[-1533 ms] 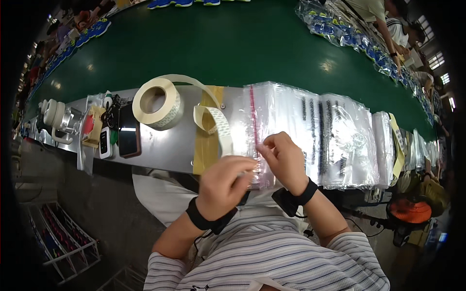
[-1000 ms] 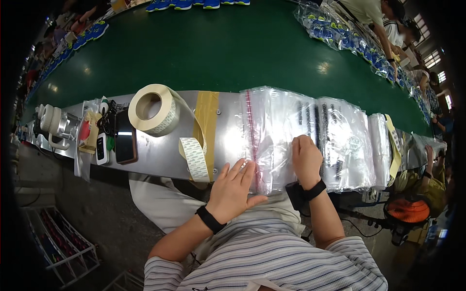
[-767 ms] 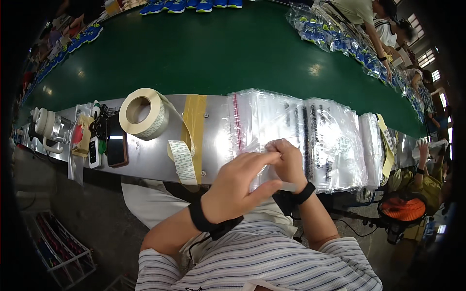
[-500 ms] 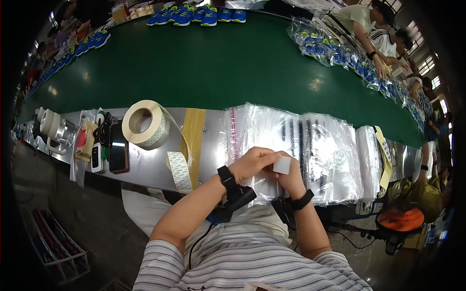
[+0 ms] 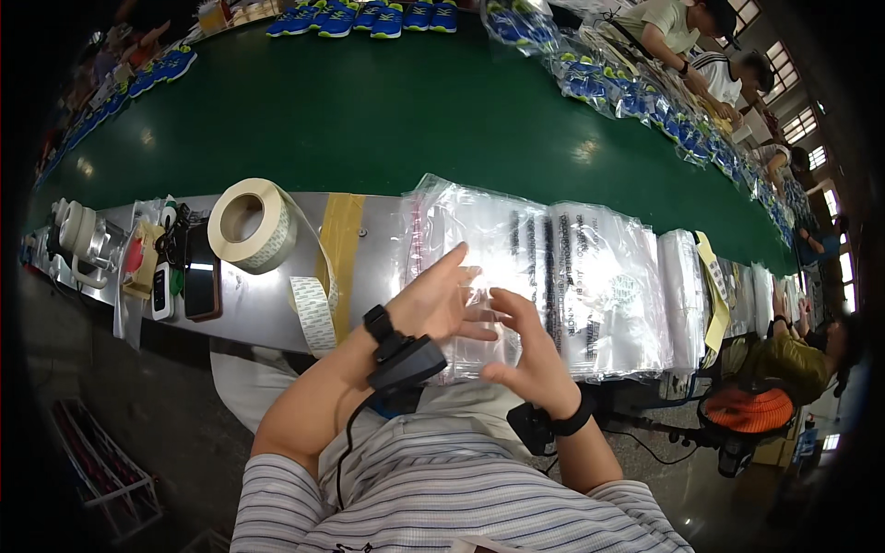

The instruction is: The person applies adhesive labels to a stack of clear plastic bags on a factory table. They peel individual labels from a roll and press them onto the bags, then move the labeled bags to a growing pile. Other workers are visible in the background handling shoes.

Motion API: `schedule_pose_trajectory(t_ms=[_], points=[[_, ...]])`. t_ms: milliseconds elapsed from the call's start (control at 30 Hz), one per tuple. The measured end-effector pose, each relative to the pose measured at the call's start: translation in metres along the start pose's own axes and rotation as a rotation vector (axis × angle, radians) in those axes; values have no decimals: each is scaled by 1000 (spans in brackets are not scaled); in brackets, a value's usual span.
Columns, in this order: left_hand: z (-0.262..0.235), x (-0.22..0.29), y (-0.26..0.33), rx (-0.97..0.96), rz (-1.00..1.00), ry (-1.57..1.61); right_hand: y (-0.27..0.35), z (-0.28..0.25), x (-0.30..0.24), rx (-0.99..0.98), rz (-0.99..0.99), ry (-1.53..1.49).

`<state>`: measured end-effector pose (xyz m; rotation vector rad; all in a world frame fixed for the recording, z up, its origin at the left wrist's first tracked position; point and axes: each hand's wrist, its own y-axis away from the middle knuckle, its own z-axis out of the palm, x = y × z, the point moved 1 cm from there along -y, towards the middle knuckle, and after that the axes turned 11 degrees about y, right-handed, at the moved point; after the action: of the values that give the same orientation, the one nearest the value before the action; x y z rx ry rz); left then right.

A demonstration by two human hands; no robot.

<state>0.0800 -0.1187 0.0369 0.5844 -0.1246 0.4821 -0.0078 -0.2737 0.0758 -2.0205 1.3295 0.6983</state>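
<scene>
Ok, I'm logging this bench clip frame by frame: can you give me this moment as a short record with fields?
left hand: open, fingers spread, over a clear plastic bag
right hand: open, thumb and fingers at the same bag
bag stacks: piles of clear bags on the metal bench edge
tape: large roll, strip hanging off the edge
behind: green conveyor belt with blue shoes
wrists: black bands on both
</scene>
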Motion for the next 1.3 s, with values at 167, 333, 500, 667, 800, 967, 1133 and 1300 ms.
schedule_pose_trajectory(t_ms=[167,333,500,667,800,967,1133,1300], points=[[-31,-1,114,-171,301,-95,-2,19,-6,160,-87,531],[-77,-19,161,834,1217,-731,33,-71,59,785,441,-101],[-116,-18,144,718,999,-724,131,-142,102,1026,925,264],[-111,-6,134,796,847,-1082,117,-118,73,1042,400,1187],[-92,-9,132,611,765,-815,33,-35,24,380,138,489],[-77,-27,142,346,752,-191,-32,74,-28,-460,108,-448],[-63,-23,156,646,1004,-526,-47,95,-44,-479,305,-493],[-46,-33,159,841,1433,-1620,-56,91,-46,-241,27,-242]])
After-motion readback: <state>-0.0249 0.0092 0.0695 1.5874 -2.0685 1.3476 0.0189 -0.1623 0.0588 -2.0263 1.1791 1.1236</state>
